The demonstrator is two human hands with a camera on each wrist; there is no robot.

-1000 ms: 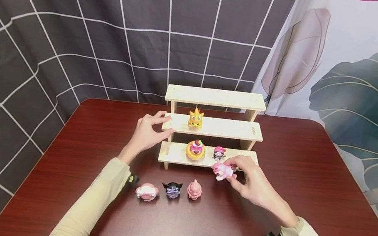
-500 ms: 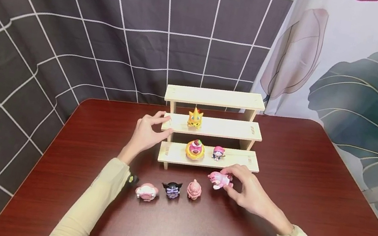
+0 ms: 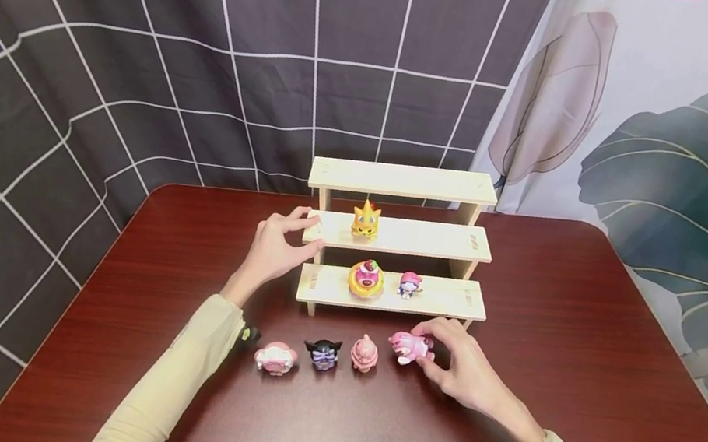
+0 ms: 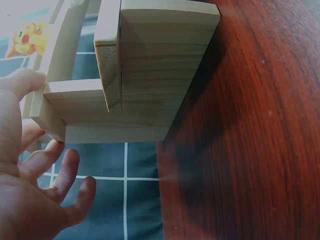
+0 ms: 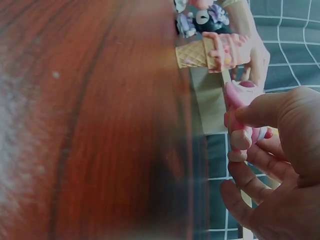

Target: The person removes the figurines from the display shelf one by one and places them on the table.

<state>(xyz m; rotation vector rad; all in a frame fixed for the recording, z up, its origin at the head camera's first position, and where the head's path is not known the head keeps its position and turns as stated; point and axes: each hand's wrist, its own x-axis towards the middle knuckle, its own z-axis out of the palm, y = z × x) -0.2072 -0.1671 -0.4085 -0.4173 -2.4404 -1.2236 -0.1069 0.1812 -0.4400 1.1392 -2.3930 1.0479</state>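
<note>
My right hand [image 3: 467,363] pinches a pink bear-like figurine [image 3: 406,346] just above the table, in front of the shelf's right half. In the right wrist view the figurine [image 5: 245,117] sits between thumb and fingers, partly hidden by them. My left hand [image 3: 274,246] grips the left end of the middle board of a three-tier wooden shelf [image 3: 415,238]. Seen from the left wrist, that hand [image 4: 35,165] has fingers on both sides of the board's end. To the left of the held figurine stands a pink ice-cream-cone figurine [image 3: 364,354].
A black-and-purple figurine [image 3: 321,355] and a pink-and-white one [image 3: 276,358] stand left of the cone. On the middle board is a yellow spiky figurine [image 3: 366,221]. The bottom board carries a yellow-ringed figurine [image 3: 366,279] and a pink-capped one [image 3: 410,285]. Behind hangs a grid-patterned curtain [image 3: 276,18].
The right hand has brought the pink bear-like figurine away from the bottom board's front edge, toward the person and down near the table. The left hand keeps its place on the shelf.
</note>
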